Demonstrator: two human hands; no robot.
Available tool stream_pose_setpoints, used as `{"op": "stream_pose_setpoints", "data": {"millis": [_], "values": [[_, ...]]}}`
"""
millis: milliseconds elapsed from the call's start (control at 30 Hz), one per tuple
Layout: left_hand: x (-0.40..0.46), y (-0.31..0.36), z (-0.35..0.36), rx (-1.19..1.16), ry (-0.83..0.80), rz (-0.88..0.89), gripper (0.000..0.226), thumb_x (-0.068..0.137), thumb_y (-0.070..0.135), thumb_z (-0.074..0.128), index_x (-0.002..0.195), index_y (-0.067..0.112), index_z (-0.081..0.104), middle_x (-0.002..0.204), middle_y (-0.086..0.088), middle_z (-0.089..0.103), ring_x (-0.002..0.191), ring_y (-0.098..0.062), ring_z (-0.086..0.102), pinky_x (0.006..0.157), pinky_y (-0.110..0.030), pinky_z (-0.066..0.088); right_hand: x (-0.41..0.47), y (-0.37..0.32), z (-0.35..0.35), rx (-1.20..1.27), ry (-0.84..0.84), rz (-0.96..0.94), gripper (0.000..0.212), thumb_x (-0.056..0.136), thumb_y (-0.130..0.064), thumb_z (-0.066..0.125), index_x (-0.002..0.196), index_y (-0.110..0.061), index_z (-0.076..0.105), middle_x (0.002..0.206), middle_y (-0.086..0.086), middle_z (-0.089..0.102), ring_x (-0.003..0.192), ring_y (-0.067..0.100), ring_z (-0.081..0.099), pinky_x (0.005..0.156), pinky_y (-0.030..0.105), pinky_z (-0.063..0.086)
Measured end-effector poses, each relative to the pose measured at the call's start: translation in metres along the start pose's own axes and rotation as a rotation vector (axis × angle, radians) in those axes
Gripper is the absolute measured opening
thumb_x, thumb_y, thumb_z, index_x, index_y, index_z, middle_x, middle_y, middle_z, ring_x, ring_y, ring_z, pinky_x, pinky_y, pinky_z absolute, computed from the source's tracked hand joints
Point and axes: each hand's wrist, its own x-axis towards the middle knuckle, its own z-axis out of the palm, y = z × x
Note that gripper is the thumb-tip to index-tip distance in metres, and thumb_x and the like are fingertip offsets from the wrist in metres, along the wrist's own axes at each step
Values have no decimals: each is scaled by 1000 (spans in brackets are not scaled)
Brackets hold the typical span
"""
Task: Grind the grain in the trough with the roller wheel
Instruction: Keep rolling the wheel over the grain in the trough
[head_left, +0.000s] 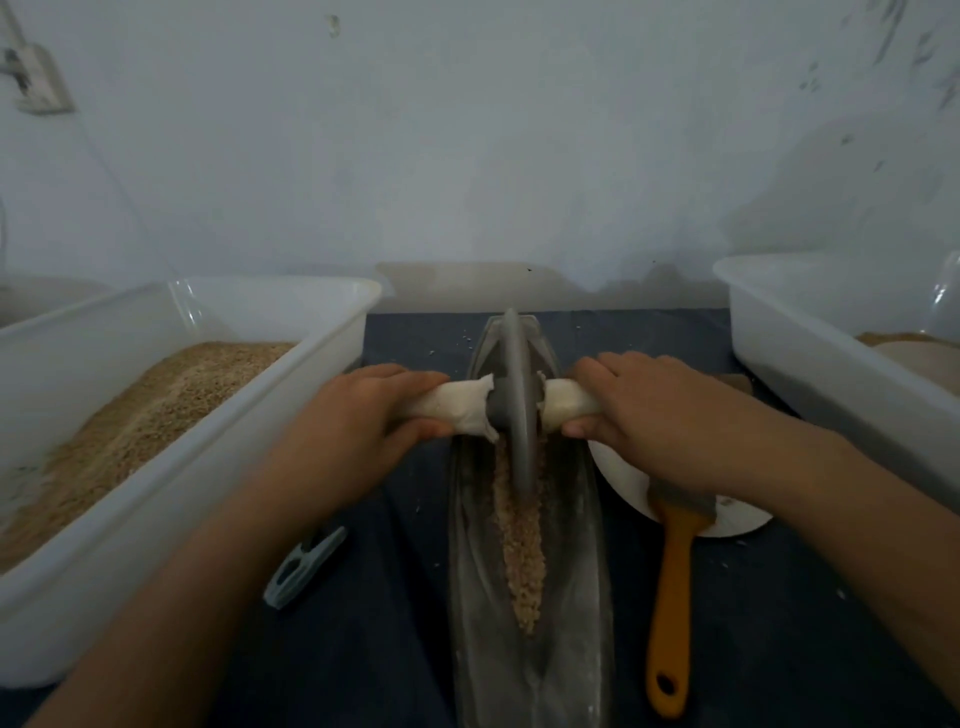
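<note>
A long grey metal trough runs away from me down the middle of the dark table. A strip of brown crushed grain lies along its groove. The grey roller wheel stands upright in the trough toward the far end, its rim down in the grain. A cloth-wrapped axle sticks out on both sides. My left hand grips the left handle. My right hand grips the right handle.
A white tub of tan grain stands at the left, another white tub at the right. An orange-handled brush lies on a white plate right of the trough. A grey clip lies at the left.
</note>
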Motion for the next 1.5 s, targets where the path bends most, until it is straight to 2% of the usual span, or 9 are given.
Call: {"op": "stream_pose_setpoints", "data": {"millis": [100,300,533,700,833,1033,1233,1367,1500], "values": [[-6,-3,-20,-172,-180,7,30,76,43,67,105,49,61,93,20,65,86,2,58,78,-6,41,-12,-7,-22,112,-201,-44,33,91,-55,37,74,-30,26,83,-10,41,69,4,37,59,23,28],[-16,-1,-49,-363,-534,55,37,70,67,58,106,58,60,102,28,67,96,7,62,84,-12,45,-34,-17,-56,193,-364,-132,34,83,-64,32,73,-31,33,85,-3,50,75,7,52,70,25,43],[-3,-2,-14,-102,-160,-75,33,83,43,59,113,32,66,67,26,60,69,14,53,64,-6,36,-3,-5,-11,69,-80,11,22,93,-50,37,96,-28,36,93,-7,42,85,12,42,69,27,28],[0,-1,1,-20,2,-36,41,84,34,63,123,24,60,109,2,64,99,-16,59,80,-22,39,1,1,5,18,62,18,34,92,-50,36,116,-25,41,107,-5,50,96,14,46,72,27,30],[-5,-2,-20,-205,-199,-24,28,75,47,63,103,48,61,98,15,68,89,0,59,80,-14,44,-9,-8,-21,110,-170,-28,27,90,-54,41,78,-32,30,86,-11,43,79,9,44,63,26,30],[-15,-2,-49,-447,-561,11,40,70,49,65,108,40,68,104,20,69,98,1,64,89,-18,47,-35,-18,-60,276,-373,-127,33,80,-64,37,75,-31,41,82,-4,53,72,7,54,66,22,44],[-4,3,-20,-54,-232,-75,39,80,49,57,116,35,62,91,20,61,84,4,56,72,-10,38,-10,-8,-22,176,-216,12,28,91,-53,39,75,-31,31,79,-10,42,76,10,46,65,28,34],[0,7,7,113,57,-11,40,88,29,59,126,17,57,114,-6,62,104,-24,56,86,-31,38,4,6,7,45,91,56,29,93,-46,41,113,-25,42,98,-6,47,88,12,41,72,28,27],[-1,4,-1,38,16,25,39,85,29,63,123,21,60,110,-3,65,101,-21,58,83,-27,39,1,1,1,11,11,33,31,92,-51,40,108,-25,40,102,-4,49,82,11,35,69,27,26]]}}
